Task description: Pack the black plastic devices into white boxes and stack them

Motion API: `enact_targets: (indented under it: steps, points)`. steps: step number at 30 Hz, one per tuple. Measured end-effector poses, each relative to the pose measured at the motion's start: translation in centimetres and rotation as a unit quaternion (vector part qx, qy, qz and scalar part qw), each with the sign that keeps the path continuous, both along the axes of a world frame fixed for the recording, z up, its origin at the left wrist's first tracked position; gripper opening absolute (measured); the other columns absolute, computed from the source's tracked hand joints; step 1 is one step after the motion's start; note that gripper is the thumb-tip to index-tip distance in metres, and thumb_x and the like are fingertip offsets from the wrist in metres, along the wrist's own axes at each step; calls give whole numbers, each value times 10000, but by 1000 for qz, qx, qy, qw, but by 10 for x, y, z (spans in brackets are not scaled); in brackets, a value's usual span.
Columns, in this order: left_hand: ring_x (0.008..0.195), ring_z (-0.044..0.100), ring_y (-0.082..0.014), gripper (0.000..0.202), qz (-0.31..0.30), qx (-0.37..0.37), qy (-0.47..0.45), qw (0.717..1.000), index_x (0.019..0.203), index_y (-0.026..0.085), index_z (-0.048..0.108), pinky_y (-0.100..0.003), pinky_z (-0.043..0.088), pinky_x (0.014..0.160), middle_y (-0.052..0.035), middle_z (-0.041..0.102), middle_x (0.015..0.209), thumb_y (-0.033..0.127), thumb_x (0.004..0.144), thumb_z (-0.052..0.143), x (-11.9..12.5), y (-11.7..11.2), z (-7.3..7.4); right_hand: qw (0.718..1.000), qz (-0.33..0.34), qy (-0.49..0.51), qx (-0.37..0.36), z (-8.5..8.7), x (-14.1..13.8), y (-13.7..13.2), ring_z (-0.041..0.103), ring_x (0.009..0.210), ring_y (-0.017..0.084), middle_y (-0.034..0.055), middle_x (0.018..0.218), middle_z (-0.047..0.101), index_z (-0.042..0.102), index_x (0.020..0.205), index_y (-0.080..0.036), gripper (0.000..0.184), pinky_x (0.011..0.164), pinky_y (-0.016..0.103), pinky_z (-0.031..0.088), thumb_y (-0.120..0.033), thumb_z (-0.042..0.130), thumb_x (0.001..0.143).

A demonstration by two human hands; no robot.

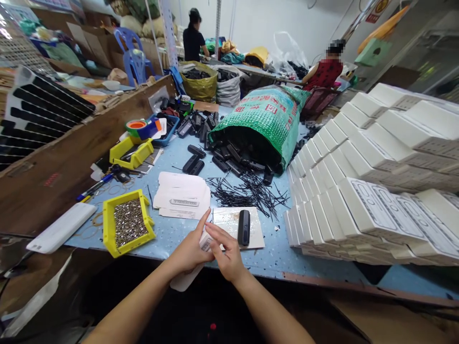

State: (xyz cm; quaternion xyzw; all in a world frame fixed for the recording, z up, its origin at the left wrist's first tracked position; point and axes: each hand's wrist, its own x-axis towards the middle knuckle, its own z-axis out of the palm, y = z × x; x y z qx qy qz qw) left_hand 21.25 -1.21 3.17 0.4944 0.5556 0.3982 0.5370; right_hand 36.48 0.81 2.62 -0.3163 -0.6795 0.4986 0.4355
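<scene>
L hand (190, 251) & R hand (229, 258) meet at near edge of desk (165, 239), small white printed pc (205, 244) gripped btwn them; box or folded card, can't tell. L fingers (202, 223) mostly closed round its L side, index pointing up & fwd. R fingers (219, 234) bent over its top & R side, thumb close under, narrow gap. White flap (186, 281) shows below L hand; can't tell if same pc. Blk device (244, 228) on white pad (225, 217) near R hand, untouched. White card stack (179, 191) fwd of L hand; yellow bin (108, 224) w/ metal bits (131, 222) further L.
</scene>
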Motion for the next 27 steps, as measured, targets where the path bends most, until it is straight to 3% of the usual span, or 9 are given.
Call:
enact_targets:
  steps: [4, 8, 12, 15, 17, 19, 22, 25, 27]
  points:
    - [801, 671, -242, 991, 59, -82, -103, 990, 1445, 223, 298, -348, 520, 748, -65, 690, 936, 220, 585, 791, -17, 3, -13, 955, 91, -258, 116, -13, 50, 31, 286, 1392, 237, 47, 1493, 338, 434, 1409, -284, 589, 1134, 515, 250, -74, 454, 859]
    - [920, 679, -268, 727, 171, -168, -348, 906, 1402, 250, 339, -388, 549, 752, -84, 687, 997, 185, 753, 659, -42, 6, -26, 873, 97, -443, 177, -16, 101, 59, 216, 1412, 296, 68, 1471, 378, 631, 1178, -253, 634, 1135, 594, 103, 100, 515, 664]
    - [868, 685, -221, 286, 340, -166, -440, 814, 1173, 191, 560, -372, 578, 724, -92, 698, 1013, 230, 891, 536, -36, 9, -28, 989, -38, -138, 47, -4, 81, 46, 620, 1028, 243, 73, 1050, 665, 582, 1049, -218, 397, 972, 494, 441, -57, 704, 707]
    - [811, 686, -194, 209, 373, -189, -450, 790, 1079, 165, 591, -357, 586, 724, -93, 705, 977, 276, 918, 516, -11, 4, -24, 977, -165, 133, -30, 0, 35, 25, 646, 934, 213, 49, 999, 654, 492, 1033, -236, 417, 884, 430, 503, -233, 774, 726]
    - [852, 684, -204, 259, 320, -219, -446, 806, 1066, 123, 594, -357, 577, 778, -133, 693, 1006, 319, 909, 531, 1, -3, -22, 969, -187, 160, -8, -2, 10, 15, 601, 1061, 219, 77, 1138, 609, 496, 1004, -226, 458, 961, 421, 457, -243, 816, 678]
    - [993, 655, -259, 392, 258, -214, -380, 862, 1112, 113, 583, -403, 553, 846, -172, 656, 1108, 416, 862, 578, 1, -13, -25, 973, -191, 126, 5, -6, -3, 10, 583, 1090, 211, 80, 1168, 596, 519, 1040, -224, 518, 989, 387, 435, -223, 844, 637]
    - [1231, 498, -353, 746, 254, -43, -102, 961, 1212, 154, 526, -490, 452, 982, -179, 544, 1302, 452, 591, 810, -17, -24, -35, 990, -107, 88, -9, -7, -12, 20, 638, 918, 178, 43, 1031, 651, 520, 1194, -250, 578, 863, 315, 504, -286, 809, 695]
    - [1177, 540, -341, 826, 201, 97, 130, 966, 1237, 177, 496, -469, 418, 1002, -158, 579, 1250, 347, 513, 855, -34, -30, -46, 995, 74, -51, 38, -5, -22, 64, 646, 907, 172, 30, 1000, 676, 632, 1117, -235, 276, 829, 298, 514, -363, 611, 873]
    - [1004, 637, -298, 737, 155, 95, 176, 968, 1264, 181, 471, -421, 484, 894, -131, 644, 1109, 352, 621, 789, -38, -32, -49, 975, 15, -215, 54, -5, -30, 112, 638, 935, 157, 27, 985, 685, 679, 1022, -213, 231, 860, 275, 490, -292, 474, 950]
